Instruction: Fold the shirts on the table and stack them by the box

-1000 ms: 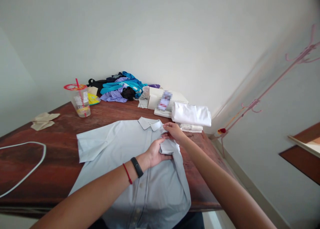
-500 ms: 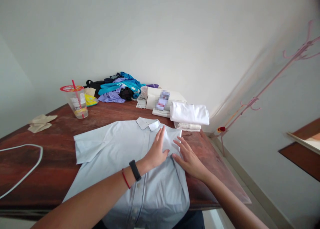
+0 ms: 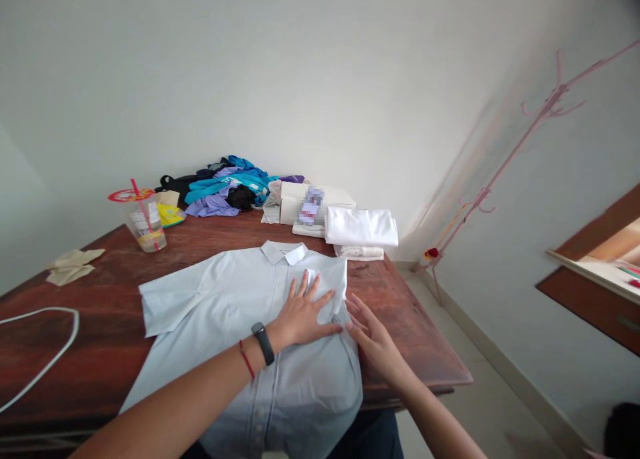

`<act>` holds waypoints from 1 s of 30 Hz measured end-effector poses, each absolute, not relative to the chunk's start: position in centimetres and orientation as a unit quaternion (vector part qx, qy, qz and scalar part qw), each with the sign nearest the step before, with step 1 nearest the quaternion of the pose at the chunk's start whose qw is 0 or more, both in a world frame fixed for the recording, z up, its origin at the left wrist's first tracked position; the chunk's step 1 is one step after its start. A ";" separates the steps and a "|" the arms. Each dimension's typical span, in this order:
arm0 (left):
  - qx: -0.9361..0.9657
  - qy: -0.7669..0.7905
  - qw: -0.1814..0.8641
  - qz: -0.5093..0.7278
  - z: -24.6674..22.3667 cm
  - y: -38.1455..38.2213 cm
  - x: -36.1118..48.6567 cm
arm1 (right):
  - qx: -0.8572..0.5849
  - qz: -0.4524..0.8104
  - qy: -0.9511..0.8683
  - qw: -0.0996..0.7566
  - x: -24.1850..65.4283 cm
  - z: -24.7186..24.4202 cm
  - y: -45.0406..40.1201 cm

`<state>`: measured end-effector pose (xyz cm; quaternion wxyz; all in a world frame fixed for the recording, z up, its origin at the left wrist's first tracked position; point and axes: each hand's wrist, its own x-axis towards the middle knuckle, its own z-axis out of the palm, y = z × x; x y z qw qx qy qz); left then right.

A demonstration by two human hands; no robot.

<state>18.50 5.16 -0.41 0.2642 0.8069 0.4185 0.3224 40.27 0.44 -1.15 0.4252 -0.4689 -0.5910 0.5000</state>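
Head view: the open left hand (image 3: 301, 317) spreads over the pale-grey, collared fabric shirt (image 3: 234, 299), apparently smoothing it; the right hand (image 3: 374, 344), loosely open at its edge, likely must straighten that side next.

- The lower end of the shirt (image 3: 200, 312) is cut off below; its front is partly hidden by the left hand (image 3: 304, 317).
- A patch (image 3: 311, 207) before the white box (image 3: 289, 204) is pixelated.
- The white cable (image 3: 75, 331) is cut off at 2 points by the left edge.
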 end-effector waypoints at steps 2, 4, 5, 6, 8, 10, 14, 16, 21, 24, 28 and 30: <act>0.792 0.424 0.286 0.333 0.0 5.3 18.5 | -0.490 0.539 -0.518 0.448 40.1 -0.3 1.2; 0.762 0.440 0.324 0.348 0.6 5.3 18.5 | -0.525 0.565 -0.464 0.436 40.1 0.5 2.2; 0.747 0.447 0.340 0.357 1.1 5.0 18.5 | -0.536 0.580 -0.444 0.424 40.1 0.9 2.7; 0.737 0.450 0.347 0.366 1.7 4.5 18.6 | -0.538 0.597 -0.431 0.410 40.2 1.2 3.2; 0.736 0.451 0.339 0.374 2.9 2.6 18.9 | -0.524 0.631 -0.426 0.381 40.3 1.7 4.4; 0.756 0.445 0.320 0.358 4.1 -0.4 19.5 | -0.516 0.647 -0.431 0.359 40.1 1.9 5.7; 0.821 0.410 0.290 0.273 4.6 -6.9 21.1 | -0.542 0.625 -0.439 0.350 39.1 2.0 7.9; 0.856 0.398 0.248 0.217 3.7 -8.9 22.0 | -0.545 0.618 -0.445 0.351 38.2 2.3 8.5; 0.883 0.418 0.155 0.145 1.2 -9.3 23.8 | -0.558 0.578 -0.462 0.375 35.2 3.7 9.2; 0.866 0.441 0.158 0.175 0.6 -8.5 24.4 | -0.562 0.555 -0.480 0.381 33.1 4.5 9.6; 0.830 0.482 0.184 0.211 0.4 -8.2 24.3 | -0.567 0.539 -0.504 0.367 30.3 5.1 10.4; 0.803 0.513 0.204 0.227 0.4 -8.1 23.9 | -0.569 0.532 -0.516 0.357 29.1 5.1 11.0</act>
